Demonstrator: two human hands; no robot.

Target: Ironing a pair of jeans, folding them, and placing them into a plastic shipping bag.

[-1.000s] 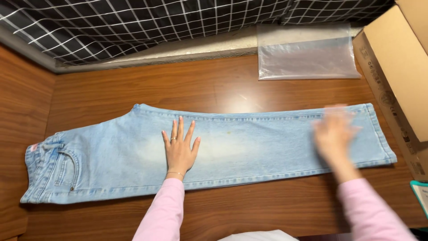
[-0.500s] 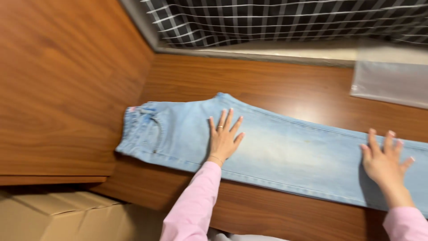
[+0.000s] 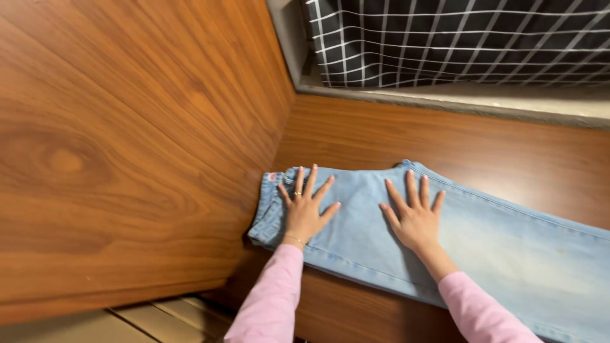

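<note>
Light-blue jeans [image 3: 483,248] flat on the wooden surface [image 3: 508,149], long axis running from the waistband by the wooden side panel [image 3: 127,159] off toward the right edge of view. Left hand [image 3: 304,209] nearer the waistband, fingers spread, palm down on the pocket area (ring on one finger). Right hand [image 3: 416,219] just beside it, fingers likewise splayed flat on denim. Pinching nothing. Checked dark cloth [image 3: 457,38] behind.

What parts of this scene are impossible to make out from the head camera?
- Jeans: leg ends are cut off by the right and bottom edges.
- Denim beneath the left hand and right hand: covered by the flat palms.
- Waistband tag: too small to read.
- Pink sleeves: arms run off the bottom edge.
</note>
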